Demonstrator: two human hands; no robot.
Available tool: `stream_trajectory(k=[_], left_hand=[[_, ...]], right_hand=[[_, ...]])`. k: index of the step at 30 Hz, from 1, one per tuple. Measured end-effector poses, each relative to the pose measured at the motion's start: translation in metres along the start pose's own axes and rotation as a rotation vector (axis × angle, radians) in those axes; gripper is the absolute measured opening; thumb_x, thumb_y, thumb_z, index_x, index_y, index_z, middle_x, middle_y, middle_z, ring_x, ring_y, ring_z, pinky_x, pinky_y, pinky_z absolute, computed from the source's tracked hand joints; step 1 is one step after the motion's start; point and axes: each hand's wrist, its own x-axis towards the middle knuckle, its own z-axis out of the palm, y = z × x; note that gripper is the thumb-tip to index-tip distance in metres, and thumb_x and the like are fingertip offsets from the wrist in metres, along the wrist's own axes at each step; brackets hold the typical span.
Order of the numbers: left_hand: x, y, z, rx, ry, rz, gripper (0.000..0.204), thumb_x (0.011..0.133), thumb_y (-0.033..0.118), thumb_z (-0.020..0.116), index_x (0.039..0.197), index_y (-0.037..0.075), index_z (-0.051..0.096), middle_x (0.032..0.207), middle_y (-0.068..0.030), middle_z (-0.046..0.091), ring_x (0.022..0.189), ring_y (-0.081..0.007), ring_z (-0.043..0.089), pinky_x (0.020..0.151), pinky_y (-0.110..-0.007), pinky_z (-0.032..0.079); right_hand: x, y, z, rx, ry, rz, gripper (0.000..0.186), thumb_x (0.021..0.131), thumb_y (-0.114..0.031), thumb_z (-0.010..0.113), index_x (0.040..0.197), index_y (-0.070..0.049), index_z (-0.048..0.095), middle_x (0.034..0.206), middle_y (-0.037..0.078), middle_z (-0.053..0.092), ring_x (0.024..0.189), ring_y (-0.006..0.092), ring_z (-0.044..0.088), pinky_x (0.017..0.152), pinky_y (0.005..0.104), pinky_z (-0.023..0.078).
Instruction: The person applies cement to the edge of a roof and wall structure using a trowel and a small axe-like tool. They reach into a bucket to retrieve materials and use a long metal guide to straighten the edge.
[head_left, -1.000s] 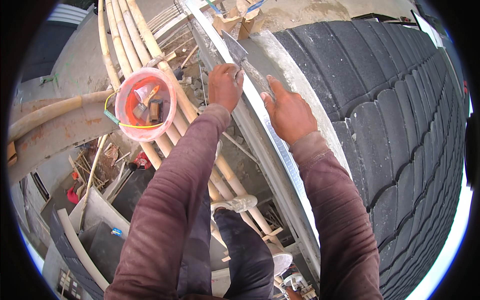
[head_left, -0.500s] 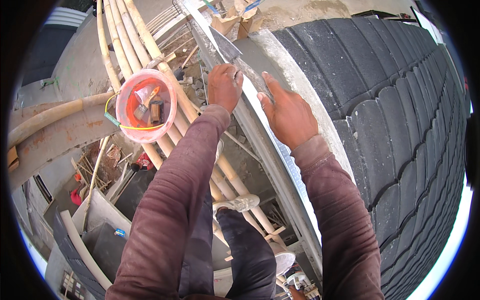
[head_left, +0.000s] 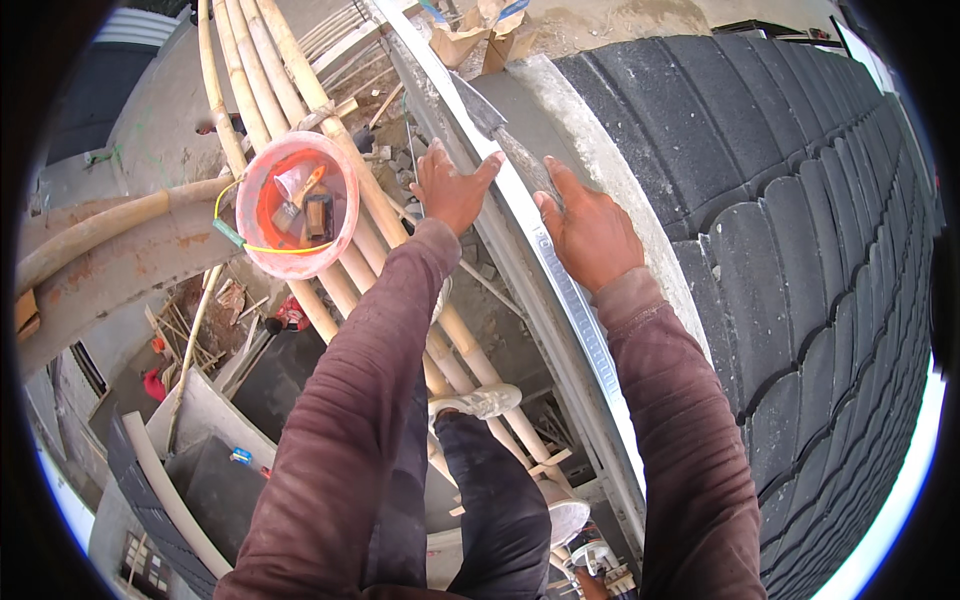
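Note:
A long white strip with a faint printed pattern lower down runs along the grey ledge. A dark grey, flap-like sheet end curls up beside it, ahead of my hands. My left hand is open, its fingers spread over the ledge's outer side and its thumb tip at the white strip. Nothing shows in it. On the roof side of the strip, my right hand rests with index finger and thumb stretched out and apart, close to the grey band. Its other fingers are partly hidden.
Left of the ledge, a pink bucket holding a brush and other small items sits on bamboo poles. My shoe stands on the poles, high above the ground. Dark roof tiles slope away at right. Torn cardboard lies beyond.
My left hand has gone from closed at the strip to spread open, and the white strip beneath shows more. My right hand has shifted slightly nearer to me.

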Motion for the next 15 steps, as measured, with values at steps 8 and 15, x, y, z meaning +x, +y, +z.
stream_trajectory(k=[8, 15], left_hand=[[0.007, -0.006, -0.004, -0.008, -0.032, -0.003, 0.123, 0.080, 0.072, 0.071, 0.158, -0.010, 0.023, 0.163, -0.0271, 0.026, 0.156, -0.0384, 0.016, 0.125, -0.060, 0.003], [0.014, -0.012, 0.000, -0.059, -0.049, 0.000, 0.125, 0.080, 0.073, 0.072, 0.158, -0.009, 0.022, 0.164, -0.0265, 0.026, 0.156, -0.0392, 0.016, 0.124, -0.064, 0.002]], right_hand=[[-0.009, -0.016, -0.021, 0.176, 0.198, -0.147, 0.048, 0.103, -0.034, 0.056, 0.146, -0.014, 0.051, 0.102, 0.023, 0.072, 0.092, 0.0449, 0.070, 0.080, 0.0542, 0.056], [0.012, -0.004, -0.002, -0.020, -0.052, 0.066, 0.048, 0.103, -0.035, 0.056, 0.148, -0.017, 0.049, 0.101, 0.022, 0.073, 0.092, 0.0437, 0.071, 0.080, 0.0537, 0.056]])
